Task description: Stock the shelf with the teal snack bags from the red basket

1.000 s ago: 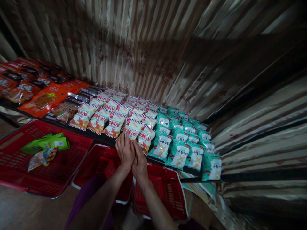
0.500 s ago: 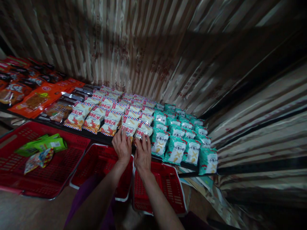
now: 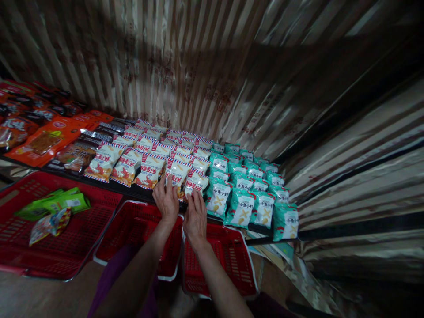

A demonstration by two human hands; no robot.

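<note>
My left hand [image 3: 166, 199] rests its outstretched fingers against the lower left of a white snack bag [image 3: 178, 170] in the front row of the shelf. Beside it, my right hand [image 3: 196, 221] reaches up with fingers extended to the lower edge of the neighbouring white snack bag [image 3: 196, 180]. Both bags have striped borders and red lettering, and lean upright in rows of the same kind. Neither hand is wrapped round a bag. My thumbs are partly hidden, so how firmly they touch cannot be made out.
Teal snack bags [image 3: 241, 208] stand in rows to the right, orange packets [image 3: 46, 140] and dark packets [image 3: 73, 157] to the left. Below the shelf are red baskets [image 3: 132, 221]; the left one holds green packets [image 3: 68, 201] and a colourful packet [image 3: 49, 225]. Striped sheeting [image 3: 212, 75] hangs behind.
The view has shifted slightly, moving the shelf a little to the left in the picture. My right fingers sit slightly lower on their bag; both hands stay at the same two bags.
</note>
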